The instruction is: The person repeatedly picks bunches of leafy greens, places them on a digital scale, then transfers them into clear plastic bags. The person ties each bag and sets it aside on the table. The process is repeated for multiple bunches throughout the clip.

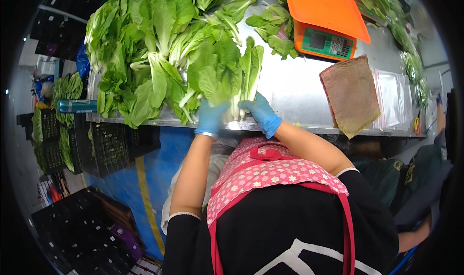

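At the table's front edge, both my hands wear blue gloves. My left hand (211,118), smeared by motion, is closed at the base of a bunch of leafy greens (216,76); its leaves are blurred too. Close beside it, my right hand (262,114) has its fingers closed on the white stem ends of a slimmer upright head of greens (251,72). The two bunches stand side by side, leaves pointing away from me. A large heap of loose leafy greens (145,47) covers the table to the left, some leaves hanging over the edge.
An orange weighing scale (325,21) stands at the far right, with more greens (274,28) beside it. Nearer are a brown cloth (350,96), clear plastic bags (392,98) and yellow-handled scissors (416,124). A teal bottle (77,106) and black crates (108,147) are left.
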A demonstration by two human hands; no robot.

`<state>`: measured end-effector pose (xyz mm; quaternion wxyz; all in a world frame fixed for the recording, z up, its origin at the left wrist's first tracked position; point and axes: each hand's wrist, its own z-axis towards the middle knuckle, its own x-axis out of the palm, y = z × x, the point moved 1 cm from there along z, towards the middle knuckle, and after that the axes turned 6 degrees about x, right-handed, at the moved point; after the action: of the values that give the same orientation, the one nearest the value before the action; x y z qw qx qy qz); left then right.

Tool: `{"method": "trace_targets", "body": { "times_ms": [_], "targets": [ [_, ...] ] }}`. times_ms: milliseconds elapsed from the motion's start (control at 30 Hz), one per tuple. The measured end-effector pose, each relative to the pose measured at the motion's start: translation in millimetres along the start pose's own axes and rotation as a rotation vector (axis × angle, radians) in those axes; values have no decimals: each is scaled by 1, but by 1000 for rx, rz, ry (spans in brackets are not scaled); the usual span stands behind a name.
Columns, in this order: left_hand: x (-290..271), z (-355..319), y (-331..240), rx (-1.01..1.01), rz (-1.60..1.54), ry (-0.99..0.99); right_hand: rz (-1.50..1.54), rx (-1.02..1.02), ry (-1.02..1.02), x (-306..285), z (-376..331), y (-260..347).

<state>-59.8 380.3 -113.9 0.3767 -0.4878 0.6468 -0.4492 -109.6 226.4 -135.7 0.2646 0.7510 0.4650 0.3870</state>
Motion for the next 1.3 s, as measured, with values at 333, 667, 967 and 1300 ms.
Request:
{"method": "trace_targets", "body": {
  "times_ms": [333,667,967,1300],
  "targets": [
    [34,-2,-16,-87,-328,68,-201,-14,125,-29,-10,39],
    [54,3,-20,-31,-151,-126,-1308,-396,-316,-34,-37,52],
    [55,8,-21,-137,-185,27,-211,-109,-141,-32,-3,21],
    [74,21,-9,-61,-157,-145,-284,-553,-207,-5,-39,15]
  ]
}}
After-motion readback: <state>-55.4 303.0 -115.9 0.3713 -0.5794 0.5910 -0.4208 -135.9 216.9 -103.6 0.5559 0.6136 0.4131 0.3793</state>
